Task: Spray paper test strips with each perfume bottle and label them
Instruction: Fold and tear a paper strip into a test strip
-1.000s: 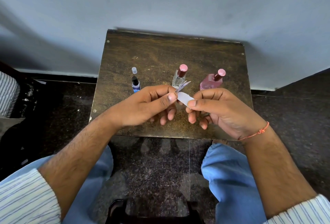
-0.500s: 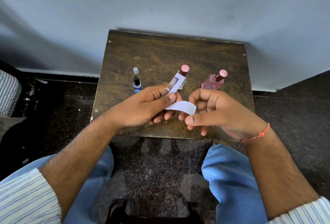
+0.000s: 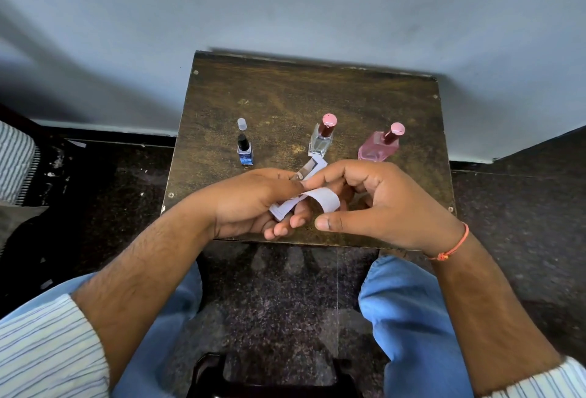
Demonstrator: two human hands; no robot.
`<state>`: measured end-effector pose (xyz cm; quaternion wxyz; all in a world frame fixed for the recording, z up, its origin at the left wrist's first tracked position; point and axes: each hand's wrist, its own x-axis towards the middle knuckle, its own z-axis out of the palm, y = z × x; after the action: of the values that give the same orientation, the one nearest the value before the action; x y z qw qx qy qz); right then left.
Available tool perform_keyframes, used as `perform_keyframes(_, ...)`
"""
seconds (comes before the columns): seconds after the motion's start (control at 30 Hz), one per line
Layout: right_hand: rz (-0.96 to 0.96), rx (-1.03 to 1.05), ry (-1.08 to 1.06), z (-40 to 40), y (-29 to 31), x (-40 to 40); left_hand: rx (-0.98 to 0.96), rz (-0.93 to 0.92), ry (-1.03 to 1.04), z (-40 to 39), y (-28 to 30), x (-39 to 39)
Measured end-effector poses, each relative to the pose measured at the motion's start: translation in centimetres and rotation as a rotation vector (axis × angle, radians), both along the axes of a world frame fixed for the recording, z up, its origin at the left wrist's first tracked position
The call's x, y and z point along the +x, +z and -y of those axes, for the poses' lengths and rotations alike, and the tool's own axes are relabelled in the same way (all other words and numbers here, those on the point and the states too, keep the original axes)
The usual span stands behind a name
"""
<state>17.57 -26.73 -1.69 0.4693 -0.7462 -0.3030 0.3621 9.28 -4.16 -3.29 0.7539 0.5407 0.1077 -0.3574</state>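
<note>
Three perfume bottles stand in a row on the small brown table (image 3: 317,87): a blue bottle (image 3: 245,152) with its clear cap (image 3: 242,123) off behind it, a clear bottle (image 3: 322,139) with a pink-topped cap, and a pink bottle (image 3: 379,147). Over the table's near edge my left hand (image 3: 250,204) pinches a small stack of white paper strips (image 3: 309,169). My right hand (image 3: 380,204) pinches one curled strip (image 3: 326,199) between forefinger and thumb, beside the left fingers.
The table stands against a pale wall (image 3: 285,1). Dark speckled floor (image 3: 285,302) lies around it, with my knees in blue jeans below. A dark stool edge (image 3: 269,375) shows at the bottom. Striped cloth (image 3: 16,160) lies at the far left.
My right hand has drawn one strip out of the stack and it now bends into a curl. Both hands have dropped slightly toward the table's near edge.
</note>
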Motion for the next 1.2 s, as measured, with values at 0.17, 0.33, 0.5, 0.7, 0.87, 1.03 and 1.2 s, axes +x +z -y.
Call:
perform_keyframes(0.17, 0.2, -0.022, -0.029, 0.0, -0.1, -0.2, 0.01, -0.045, -0.063, 0.1, 0.2, 0.1)
perform_keyframes(0.33, 0.249, 0.021, -0.04, -0.4, -0.1, -0.6, 0.037, -0.093, -0.068, 0.5, 0.3, 0.1)
perform_keyframes(0.5, 0.198, 0.096, -0.079, -0.5, 0.2, -0.8, 0.112, -0.127, -0.082, 0.8, 0.4, 0.2)
perform_keyframes(0.7, 0.057, 0.196, 0.084, -1.2, 1.3, -1.7, 0.194, -0.108, -0.154, 1.1, 1.2, 0.5)
perform_keyframes(0.87, 0.04, 0.198, 0.118, -1.5, 2.0, -1.9, 0.223, -0.078, -0.18, 1.4, 1.6, 0.4)
perform_keyframes(1.03, 0.048, 0.184, 0.135, -1.6, 2.7, -2.1, 0.255, -0.036, -0.175, 1.6, 1.9, 0.4)
perform_keyframes(1.2, 0.074, 0.169, 0.126, -1.3, 3.2, -2.5, 0.229, 0.009, -0.128, 2.1, 2.2, 0.5)
